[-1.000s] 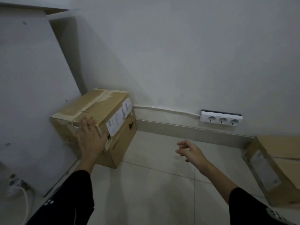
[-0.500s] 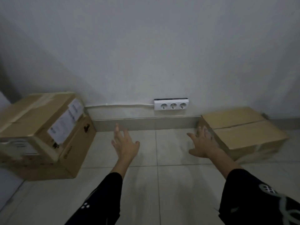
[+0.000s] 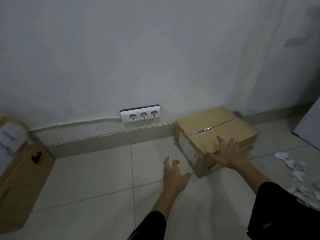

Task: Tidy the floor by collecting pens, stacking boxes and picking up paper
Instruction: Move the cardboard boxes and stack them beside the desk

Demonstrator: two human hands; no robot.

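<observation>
A small taped cardboard box [image 3: 213, 126] sits on the tiled floor against the baseboard, right of centre. My right hand [image 3: 226, 154] lies on its near top edge with fingers spread. My left hand [image 3: 174, 172] hovers over the floor just left of that box, fingers spread and slightly bent, holding nothing. A larger cardboard box [image 3: 20, 172] with white labels stands at the left edge, partly cut off. Torn white paper scraps [image 3: 294, 172] are scattered on the floor at the right. No pens are visible.
A white triple wall socket [image 3: 140, 115] with a cable running left is fixed above the baseboard. A white panel [image 3: 310, 129] leans at the far right edge. Bare tile lies between the two boxes.
The view has swung right, away from the large box. My right hand has moved onto the small box's top; my left hand has followed toward that box's left side.
</observation>
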